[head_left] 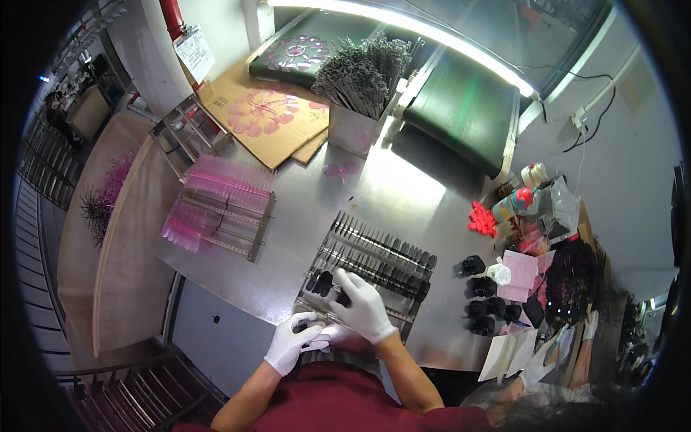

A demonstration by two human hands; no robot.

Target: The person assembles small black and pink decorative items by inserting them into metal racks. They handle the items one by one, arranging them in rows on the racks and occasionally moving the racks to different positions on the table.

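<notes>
A metal rack [414,317] stands at the table's front edge before me, with rows of thin dark upright pieces [385,248] in it. My right hand [362,309], in a white glove, reaches over the rack's near left part with its fingers curled. Next to its fingertips sit a few rounded black pieces [319,281] on the near row. My left hand [294,344], gloved too, is bent at the rack's near left corner. Its fingers close around a small dark thing, mostly hidden. What the right fingers pinch is too small to tell.
On the left stands another rack with pink translucent pieces [227,183]. Behind are cardboard [252,108], a metal bin [353,131] of thin wires and a green belt [461,108]. Black clustered pieces [481,288], bottles [512,204] and a co-worker's gloved hand [538,366] are at right.
</notes>
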